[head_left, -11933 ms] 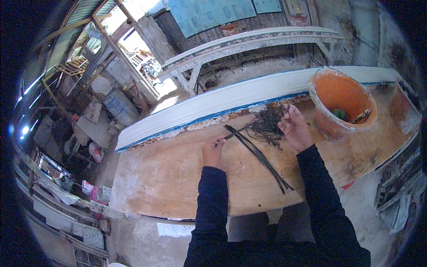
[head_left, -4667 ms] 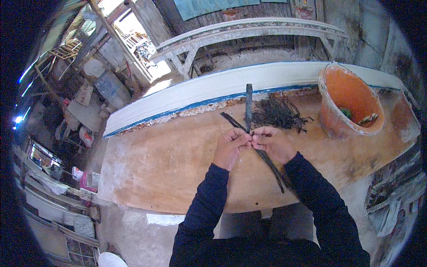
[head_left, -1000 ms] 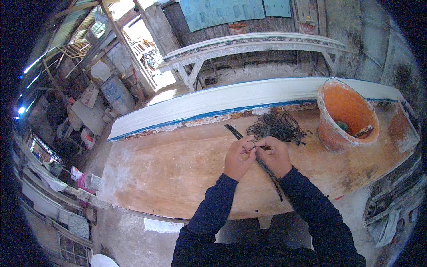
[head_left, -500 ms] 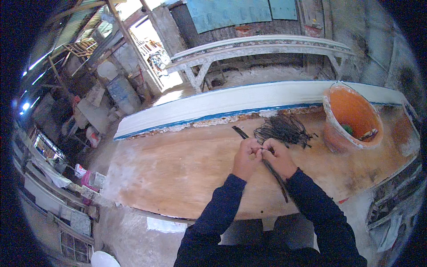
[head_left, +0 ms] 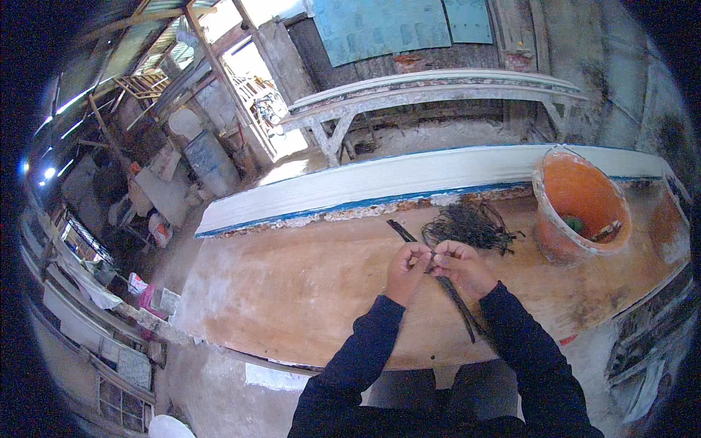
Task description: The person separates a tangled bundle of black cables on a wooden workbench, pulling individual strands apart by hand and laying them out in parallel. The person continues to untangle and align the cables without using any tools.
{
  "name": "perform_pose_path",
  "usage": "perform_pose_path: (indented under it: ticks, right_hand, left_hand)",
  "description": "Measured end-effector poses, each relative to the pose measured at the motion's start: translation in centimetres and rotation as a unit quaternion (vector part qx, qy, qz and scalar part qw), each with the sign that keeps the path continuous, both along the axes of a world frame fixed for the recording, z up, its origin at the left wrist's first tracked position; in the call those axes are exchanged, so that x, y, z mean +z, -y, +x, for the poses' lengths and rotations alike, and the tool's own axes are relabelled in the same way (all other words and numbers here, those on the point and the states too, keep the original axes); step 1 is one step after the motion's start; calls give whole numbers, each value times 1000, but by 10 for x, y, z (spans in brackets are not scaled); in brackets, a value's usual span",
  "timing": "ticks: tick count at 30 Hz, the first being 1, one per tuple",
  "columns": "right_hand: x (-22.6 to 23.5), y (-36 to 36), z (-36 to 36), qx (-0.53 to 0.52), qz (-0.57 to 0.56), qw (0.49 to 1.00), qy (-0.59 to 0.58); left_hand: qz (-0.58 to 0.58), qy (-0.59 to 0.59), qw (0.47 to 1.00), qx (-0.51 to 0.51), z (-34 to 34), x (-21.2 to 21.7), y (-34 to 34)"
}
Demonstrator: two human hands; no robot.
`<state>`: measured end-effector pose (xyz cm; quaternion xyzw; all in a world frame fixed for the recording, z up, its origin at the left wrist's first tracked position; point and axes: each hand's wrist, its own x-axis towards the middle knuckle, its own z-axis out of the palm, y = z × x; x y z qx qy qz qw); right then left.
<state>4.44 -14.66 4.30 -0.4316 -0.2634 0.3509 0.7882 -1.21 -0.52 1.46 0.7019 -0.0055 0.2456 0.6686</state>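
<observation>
Dark, thin flat strip [head_left: 447, 281] is sitting pinched in both sets of fingers; I'm watching left hand [head_left: 406, 271] and right hand [head_left: 461, 269] clamping mid-length, its long axis slanting across the worn wooden board [head_left: 292, 292], tangled dark strands [head_left: 467, 225] lying beyond.

A single head-worn fisheye view looked steeply down and forward over the tabletop [head_left: 292, 292]. The hands [head_left: 434, 270] sat close, just below centre, with the forearms entering from the lower edge. Straight edges bowed toward the rim, where the workshop floor and walls curled round.
</observation>
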Motion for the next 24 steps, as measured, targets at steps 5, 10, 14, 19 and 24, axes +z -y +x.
perform_pose_path:
  ticks: [5, 10, 14, 19, 24]
  right_hand:
    - [-3, -1, -2, -44, -17, 999, -8]
    - [-3, -2, 1, -93, -12, 995, -15]
    - [-1, -1, -3, -118, -21, 993, 15]
    - [3, -3, -8, -121, -15, 991, 55]
    - [-4, -2, 0, -128, -47, 981, 137]
  left_hand:
    - [39, 21, 999, 20, -2, 2, 4]
    - [55, 17, 998, -6, -4, 12, 4]
    - [52, 11, 999, 11, -6, 12, 9]
    - [12, -8, 1000, 11, -1, 4, 0]
    - [-27, -15, 999, -12, -4, 9, -1]
